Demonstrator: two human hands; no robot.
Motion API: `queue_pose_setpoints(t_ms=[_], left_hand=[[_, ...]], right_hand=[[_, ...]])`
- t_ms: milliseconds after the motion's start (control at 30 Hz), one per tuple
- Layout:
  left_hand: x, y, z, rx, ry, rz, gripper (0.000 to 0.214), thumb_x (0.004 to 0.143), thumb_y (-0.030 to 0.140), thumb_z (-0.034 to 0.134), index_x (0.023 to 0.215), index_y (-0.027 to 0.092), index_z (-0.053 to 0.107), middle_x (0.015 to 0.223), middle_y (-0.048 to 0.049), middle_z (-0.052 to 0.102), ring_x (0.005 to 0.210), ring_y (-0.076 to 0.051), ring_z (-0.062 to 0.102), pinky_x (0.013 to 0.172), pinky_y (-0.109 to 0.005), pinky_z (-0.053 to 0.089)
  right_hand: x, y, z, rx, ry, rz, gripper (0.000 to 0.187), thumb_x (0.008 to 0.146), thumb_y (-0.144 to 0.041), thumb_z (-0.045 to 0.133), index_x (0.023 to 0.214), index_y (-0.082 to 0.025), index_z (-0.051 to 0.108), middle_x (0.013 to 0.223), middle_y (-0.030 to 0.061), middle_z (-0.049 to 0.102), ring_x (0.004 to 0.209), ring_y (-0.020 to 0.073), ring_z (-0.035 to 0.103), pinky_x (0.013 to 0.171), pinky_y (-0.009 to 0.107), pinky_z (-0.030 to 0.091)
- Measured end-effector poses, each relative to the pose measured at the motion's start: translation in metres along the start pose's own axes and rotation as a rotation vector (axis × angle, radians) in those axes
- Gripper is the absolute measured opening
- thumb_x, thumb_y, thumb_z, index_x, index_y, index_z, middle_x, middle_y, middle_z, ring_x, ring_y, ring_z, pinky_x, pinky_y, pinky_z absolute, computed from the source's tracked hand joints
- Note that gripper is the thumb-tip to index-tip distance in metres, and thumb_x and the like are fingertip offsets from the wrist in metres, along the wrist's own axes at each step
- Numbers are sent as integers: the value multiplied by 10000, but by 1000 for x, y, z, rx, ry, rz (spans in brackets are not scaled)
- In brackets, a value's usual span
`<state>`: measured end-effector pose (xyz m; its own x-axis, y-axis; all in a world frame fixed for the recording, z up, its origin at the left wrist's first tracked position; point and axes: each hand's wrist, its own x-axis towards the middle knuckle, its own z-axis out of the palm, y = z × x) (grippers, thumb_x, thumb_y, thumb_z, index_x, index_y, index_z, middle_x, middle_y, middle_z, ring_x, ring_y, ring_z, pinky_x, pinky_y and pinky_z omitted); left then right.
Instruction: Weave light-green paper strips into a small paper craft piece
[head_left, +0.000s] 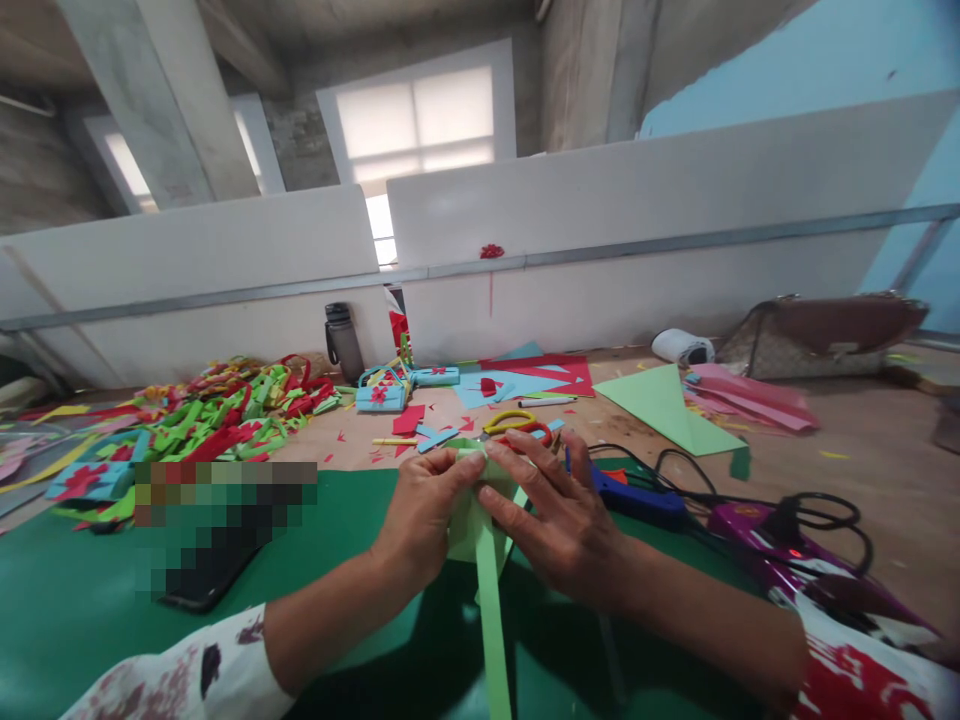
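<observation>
Risk: light green paper piece point(471, 520) sits pinched between both hands over the green mat point(90, 600), its long strip point(491, 620) dangling free toward the camera. Uneven pull could tear or crease it at the fold.

Left hand point(421, 512): forearm angled in from lower left, fingers clamped on the piece's top left edge.

Right hand point(559, 520): palm down, fingers flat, pressing the right side.

Blue glue gun point(637, 500) lies just beside the right hand; a snagged cord could drag it.
</observation>
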<state>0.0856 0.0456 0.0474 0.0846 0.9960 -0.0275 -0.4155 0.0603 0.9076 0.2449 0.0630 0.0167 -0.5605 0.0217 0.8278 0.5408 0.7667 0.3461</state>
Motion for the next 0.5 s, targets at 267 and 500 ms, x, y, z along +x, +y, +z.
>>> queue_pose_setpoints(t_ms=[267,500], left_hand=[[2,-3,-2,-10,49,-11,271,599,274,792,732,114,618,570,-3,628,464,-102,568,480,-208,435],[1,-5,0,-52,-1,-5,264,627,277,790,735,110,616,596,-7,634,488,-97,572,523,-212,457]], right_hand=[[-4,1,4,1,-24,12,317,800,-69,480,1073,-172,602,1231,211,572,1248,350,430,943,643,266],[-3,0,4,-21,-29,33,342,802,-73,460,1096,-172,602,1242,217,559,1248,364,422,939,654,260]])
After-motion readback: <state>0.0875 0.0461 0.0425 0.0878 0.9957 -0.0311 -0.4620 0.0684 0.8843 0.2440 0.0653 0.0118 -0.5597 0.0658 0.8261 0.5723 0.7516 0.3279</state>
